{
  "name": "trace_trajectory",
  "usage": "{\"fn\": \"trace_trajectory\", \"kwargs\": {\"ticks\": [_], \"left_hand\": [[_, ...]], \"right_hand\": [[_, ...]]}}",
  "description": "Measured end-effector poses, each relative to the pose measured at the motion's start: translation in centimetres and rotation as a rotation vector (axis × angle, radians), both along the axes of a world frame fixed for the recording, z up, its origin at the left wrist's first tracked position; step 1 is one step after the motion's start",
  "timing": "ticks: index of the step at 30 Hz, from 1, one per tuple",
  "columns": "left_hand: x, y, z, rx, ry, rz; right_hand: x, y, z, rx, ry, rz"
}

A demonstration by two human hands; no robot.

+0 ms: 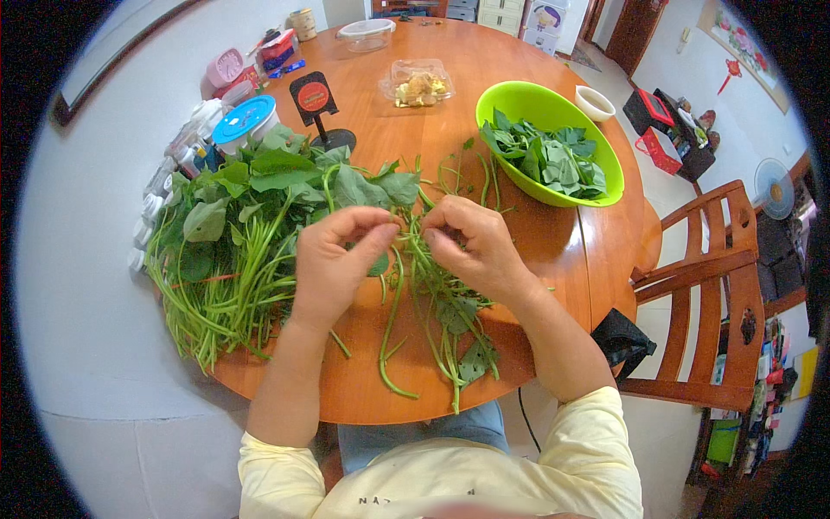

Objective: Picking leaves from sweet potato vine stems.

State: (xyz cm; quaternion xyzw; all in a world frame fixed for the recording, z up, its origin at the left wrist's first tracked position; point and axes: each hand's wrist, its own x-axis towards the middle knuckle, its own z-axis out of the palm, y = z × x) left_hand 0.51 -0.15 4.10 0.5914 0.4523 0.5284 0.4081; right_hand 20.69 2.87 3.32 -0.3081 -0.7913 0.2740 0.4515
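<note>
My left hand (pixel 340 256) pinches a green leaf stem (pixel 393 214) between thumb and forefinger. Close beside it, my right hand (pixel 470 243) has its thumb and fingertips closed at the same greens; its fingers partly hide what they grip. Below both hands lies a loose heap of thin stems (pixel 447 350) with a few holed leaves, reaching the table's near edge. A big bundle of leafy greens (pixel 259 227), perhaps sweet potato leaves, spreads left of my left hand. Beyond my right hand, a lime-green plastic bowl (pixel 512 97) contains plucked leaves (pixel 551 159).
On the round wooden table (pixel 363 55) stand a black phone stand (pixel 314 97), a clear food box (pixel 418 84), a blue-lidded tub (pixel 245 120) and a small white bowl (pixel 594 104). Bottles (pixel 155 178) line the left edge. A wooden chair (pixel 707 272) is at right.
</note>
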Motion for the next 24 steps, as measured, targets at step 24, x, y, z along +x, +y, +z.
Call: {"fn": "trace_trajectory", "kwargs": {"ticks": [24], "left_hand": [[0.0, 0.4, -0.6, 0.137, 0.320, -0.072]], "right_hand": [[1.1, 0.4, 0.8, 0.121, -0.089, -0.016]]}}
